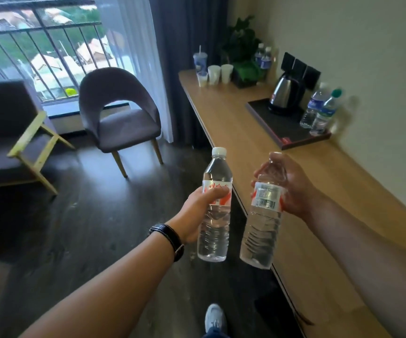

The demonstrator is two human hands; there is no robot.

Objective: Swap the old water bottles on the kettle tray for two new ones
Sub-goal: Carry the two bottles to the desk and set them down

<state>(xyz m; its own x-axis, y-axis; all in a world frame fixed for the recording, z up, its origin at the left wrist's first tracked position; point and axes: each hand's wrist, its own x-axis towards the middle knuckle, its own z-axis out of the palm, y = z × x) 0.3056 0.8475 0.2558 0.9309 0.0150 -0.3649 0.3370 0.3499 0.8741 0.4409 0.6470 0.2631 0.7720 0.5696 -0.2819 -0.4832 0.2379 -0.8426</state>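
My left hand (198, 213) grips a full clear water bottle (215, 230) with a red-and-white label and white cap, held upright over the floor. My right hand (288, 184) holds a second matching bottle (260, 230) by its upper part, barcode facing me, its cap hidden under my fingers. Farther along the wooden counter lies the dark kettle tray (287, 132) with a steel kettle (285, 96) at its far end. Two bottles stand at the tray's right side: one with a blue label (313, 108) and one with a green cap (325, 115). Both hands are well short of the tray.
The wooden counter (319, 191) runs along the right wall. At its far end are several paper cups (218, 74), a potted plant (244, 57) and two more blue-label bottles (264, 58). A grey chair (121, 113) and a wooden-armed sofa (9, 142) stand by the window.
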